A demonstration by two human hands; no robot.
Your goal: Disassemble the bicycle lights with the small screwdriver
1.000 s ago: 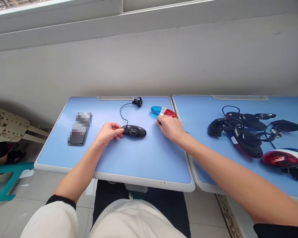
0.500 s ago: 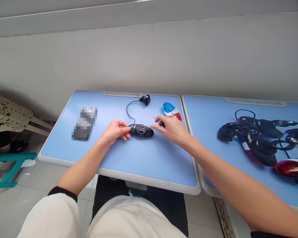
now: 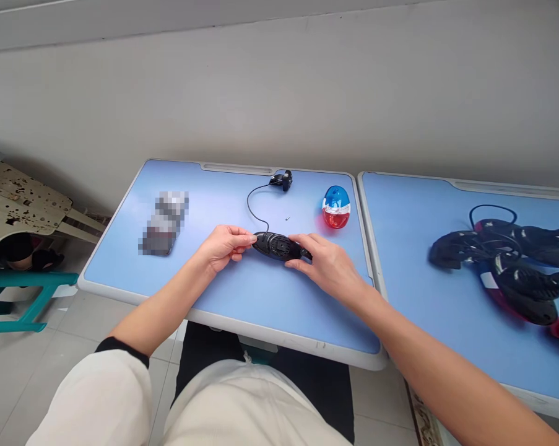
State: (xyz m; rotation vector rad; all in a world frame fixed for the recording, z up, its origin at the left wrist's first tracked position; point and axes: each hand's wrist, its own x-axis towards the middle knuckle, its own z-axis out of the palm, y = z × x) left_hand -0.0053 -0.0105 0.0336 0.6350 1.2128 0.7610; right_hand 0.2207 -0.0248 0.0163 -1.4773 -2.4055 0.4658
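A black oval bicycle-horn housing (image 3: pixel 277 246) lies on the blue table, its ribbed round part facing up. My left hand (image 3: pixel 224 249) pinches its left end between thumb and fingers. At the right end, my right hand (image 3: pixel 330 263) is closed with thumb and fingertips on the housing; a dark piece shows under the fingers, but I cannot make out what it is. A thin black cable (image 3: pixel 250 203) runs from the housing to a small black clamp (image 3: pixel 285 180) farther back. Behind the housing lies a tiny screw-like metal piece (image 3: pixel 287 218).
A blue, white and red shell (image 3: pixel 336 207) stands at the back right of the table (image 3: pixel 214 186). A blurred-out phone-like object (image 3: pixel 161 229) lies left. Several black horn units (image 3: pixel 511 266) pile up on the adjoining table. A green stool (image 3: pixel 33 282) stands at lower left.
My right hand has moved down from beside the shell onto the housing's right end, leaving the shell fully visible. The tiny metal piece now lies apart from the hand. The view has shifted slightly.
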